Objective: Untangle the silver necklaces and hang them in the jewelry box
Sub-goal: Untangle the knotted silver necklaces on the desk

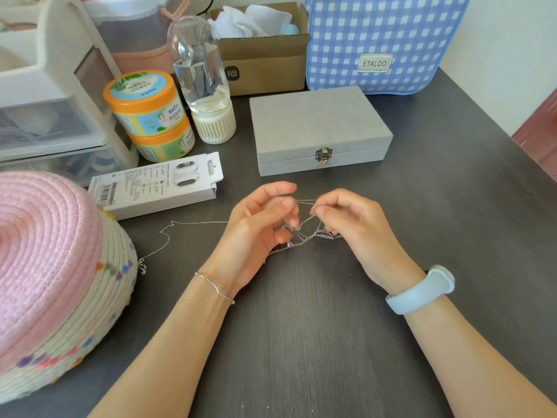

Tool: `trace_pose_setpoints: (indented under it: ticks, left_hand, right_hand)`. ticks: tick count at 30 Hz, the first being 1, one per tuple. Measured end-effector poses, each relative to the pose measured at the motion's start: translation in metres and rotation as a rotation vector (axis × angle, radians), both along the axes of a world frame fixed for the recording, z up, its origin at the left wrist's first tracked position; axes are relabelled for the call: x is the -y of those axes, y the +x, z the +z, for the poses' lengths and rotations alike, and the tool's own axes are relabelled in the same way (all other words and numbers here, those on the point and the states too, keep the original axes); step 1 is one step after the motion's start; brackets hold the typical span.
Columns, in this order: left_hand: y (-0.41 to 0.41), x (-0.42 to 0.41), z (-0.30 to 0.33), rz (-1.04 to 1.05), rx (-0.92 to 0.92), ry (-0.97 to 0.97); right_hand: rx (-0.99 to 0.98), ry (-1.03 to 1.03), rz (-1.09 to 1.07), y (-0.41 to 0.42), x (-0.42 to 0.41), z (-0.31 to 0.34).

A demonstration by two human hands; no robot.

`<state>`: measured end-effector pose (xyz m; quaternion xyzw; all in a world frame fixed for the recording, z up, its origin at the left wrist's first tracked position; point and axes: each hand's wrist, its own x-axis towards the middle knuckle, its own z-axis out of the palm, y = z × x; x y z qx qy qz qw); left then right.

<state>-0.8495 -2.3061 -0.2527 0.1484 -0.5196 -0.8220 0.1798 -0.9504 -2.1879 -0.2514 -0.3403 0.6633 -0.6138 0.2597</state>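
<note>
Your left hand (259,218) and right hand (349,224) are raised side by side above the dark table (301,342), fingers curled inward. Between them stretches the tangle of silver necklaces (304,233): your left thumb and forefinger pinch strands on one side, your right fingertips pinch strands on the other, and the knot hangs in the gap between the two hands. One loose chain trails out from under your left hand, runs leftward across the table and ends near the pink-topped woven basket (54,282) at your far left.

Directly beyond both hands lies the grey jewelry box (316,122), lid down and clasp facing you, apart from the necklaces. Beyond your left hand rests a white product carton (159,185), lying flat; behind it stand two stacked orange-lidded tubs (150,113) and a clear bottle (202,73). A blue gingham bag (382,40) stands behind the jewelry box, with an open cardboard box (265,55) just to its left.

Your left wrist carries a thin silver bracelet (215,288); your right wrist carries a pale blue band (422,291).
</note>
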Motion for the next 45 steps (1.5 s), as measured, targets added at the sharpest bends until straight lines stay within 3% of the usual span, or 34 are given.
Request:
trace_pose_setpoints:
  ticks: [5,15,24,30,37,42,45]
  left_hand:
    - [0.0,-0.003,-0.001,-0.047,0.051,-0.068]
    - [-0.005,-0.01,-0.001,0.262,0.16,-0.361]
    - [-0.005,-0.009,-0.005,0.261,0.118,-0.337]
    - [-0.007,-0.011,-0.006,0.217,0.137,-0.463]
    - [-0.006,-0.019,-0.003,0.196,0.081,-0.423]
    - [-0.005,-0.007,-0.005,0.311,0.057,-0.255]
    - [-0.005,-0.006,-0.004,0.365,0.055,-0.336]
  right_hand:
    - [0.247,-0.115,-0.043,-0.004,0.001,0.001]
    - [0.233,-0.197,0.02,-0.002,0.001,-0.005]
    - [0.203,-0.195,0.039,0.001,0.003,-0.008]
    - [0.463,-0.332,-0.026,-0.003,0.003,-0.003]
    - [0.364,-0.261,-0.154,-0.002,0.005,-0.004]
    - [0.105,-0.173,-0.125,-0.006,0.0,-0.003]
    - [-0.168,-0.039,-0.066,-0.004,-0.002,-0.002]
